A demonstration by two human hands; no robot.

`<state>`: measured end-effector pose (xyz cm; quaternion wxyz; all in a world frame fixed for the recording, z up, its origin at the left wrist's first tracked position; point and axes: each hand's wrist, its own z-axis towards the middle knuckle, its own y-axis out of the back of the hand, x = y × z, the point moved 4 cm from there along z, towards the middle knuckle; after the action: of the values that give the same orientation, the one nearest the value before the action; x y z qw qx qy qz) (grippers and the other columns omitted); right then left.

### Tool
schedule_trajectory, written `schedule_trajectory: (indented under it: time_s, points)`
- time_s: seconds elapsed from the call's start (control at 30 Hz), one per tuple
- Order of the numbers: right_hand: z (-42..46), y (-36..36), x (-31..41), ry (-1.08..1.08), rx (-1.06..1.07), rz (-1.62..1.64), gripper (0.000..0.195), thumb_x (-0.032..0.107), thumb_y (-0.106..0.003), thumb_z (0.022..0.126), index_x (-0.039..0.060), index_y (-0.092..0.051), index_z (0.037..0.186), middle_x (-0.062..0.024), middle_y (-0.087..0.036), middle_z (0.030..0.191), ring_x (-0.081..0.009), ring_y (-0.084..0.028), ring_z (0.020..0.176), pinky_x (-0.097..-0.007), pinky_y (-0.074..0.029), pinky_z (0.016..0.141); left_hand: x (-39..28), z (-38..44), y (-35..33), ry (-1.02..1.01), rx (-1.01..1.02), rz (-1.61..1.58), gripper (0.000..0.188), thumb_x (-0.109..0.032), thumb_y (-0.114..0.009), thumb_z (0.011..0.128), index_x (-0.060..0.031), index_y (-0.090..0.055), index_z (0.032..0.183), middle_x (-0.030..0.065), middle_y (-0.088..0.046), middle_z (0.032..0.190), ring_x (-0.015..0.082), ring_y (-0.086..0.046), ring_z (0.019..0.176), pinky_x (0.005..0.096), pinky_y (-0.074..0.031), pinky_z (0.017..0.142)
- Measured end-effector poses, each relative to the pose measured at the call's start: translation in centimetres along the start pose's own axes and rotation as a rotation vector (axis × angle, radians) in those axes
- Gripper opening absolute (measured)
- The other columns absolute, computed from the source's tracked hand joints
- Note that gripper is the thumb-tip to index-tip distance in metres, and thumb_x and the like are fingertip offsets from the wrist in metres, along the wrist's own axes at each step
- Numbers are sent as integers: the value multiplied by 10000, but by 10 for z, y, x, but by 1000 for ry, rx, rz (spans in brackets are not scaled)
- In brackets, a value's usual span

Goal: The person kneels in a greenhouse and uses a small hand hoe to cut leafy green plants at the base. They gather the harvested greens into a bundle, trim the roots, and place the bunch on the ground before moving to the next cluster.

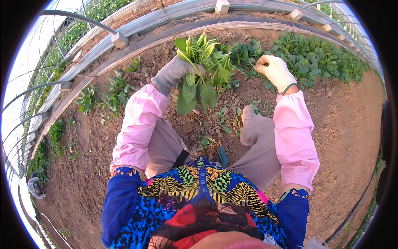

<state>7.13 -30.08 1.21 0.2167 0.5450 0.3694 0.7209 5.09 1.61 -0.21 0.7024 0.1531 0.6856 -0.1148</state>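
Observation:
My left hand [183, 69], in a grey knit glove, is closed around a bunch of leafy greens [202, 49] that look like spinach. Pale stems stick up at the top of the bunch, while broad leaves hang below the glove. Apart from it, to the right, my right hand [275, 70] in a cream glove has its thumb and fingertips drawn together. A thin pale stem shows by those fingertips, but whether they grip it is unclear. Behind and beside this hand grows a dense row of the same greens [314, 59], rooted in brown soil.
Loose leaves [227, 129] lie on the cloddy soil [199, 127] between my legs. Smaller plants [115, 91] stand at the left. Beyond the bed runs a plastic-covered edge [174, 18] with concrete blocks [119, 39] and curved hoops [80, 18].

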Motion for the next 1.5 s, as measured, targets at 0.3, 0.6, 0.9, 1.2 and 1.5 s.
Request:
schedule_trajectory:
  time_s: [0.3, 0.6, 0.9, 1.2, 1.5]
  points:
    - [-17, -30, 123, 634, -529, -173, 413, 254, -816, 741, 134, -709, 1122, -65, -636, 1130, -292, -630, 1014, -414, -508, 878, 2, -1, -27, 25, 72, 65, 394, -14, -809, 710, -29, -681, 1083, 37, -707, 944, 126, -657, 815, 288, -555, 729]
    - [4, -44, 111, 607, -402, -65, 151, 210, -781, 755, 120, -745, 870, -60, -641, 1134, -291, -607, 1058, -415, -479, 917, 8, 10, -30, -19, 160, 150, 534, 7, -827, 700, -60, -642, 1197, -1, -686, 1057, 102, -617, 914, 284, -544, 791]
    - [-14, -6, 88, 489, 134, 582, 118, 98, -675, 894, -14, -648, 918, -53, -618, 1053, -153, -593, 923, -305, -484, 833, 8, 3, -1, 19, 195, 386, 506, -56, -851, 696, -45, -650, 1160, 5, -683, 1039, 101, -587, 915, 289, -514, 822]
    - [-11, -9, 53, 114, -45, -367, 333, 346, -605, 952, 58, -706, 1084, -127, -691, 1060, -225, -661, 888, -324, -502, 822, -9, -17, 13, 53, 169, 216, 409, -80, -849, 717, -38, -678, 1086, 13, -701, 969, 117, -628, 847, 301, -535, 795]
    - [-9, -42, 105, 477, -343, -74, 316, 300, -736, 839, 148, -727, 1116, -89, -610, 1271, -311, -577, 1180, -419, -470, 996, 10, -3, -12, 3, 307, 277, 463, -84, -861, 701, -48, -672, 1122, -5, -703, 998, 89, -596, 897, 292, -506, 846]
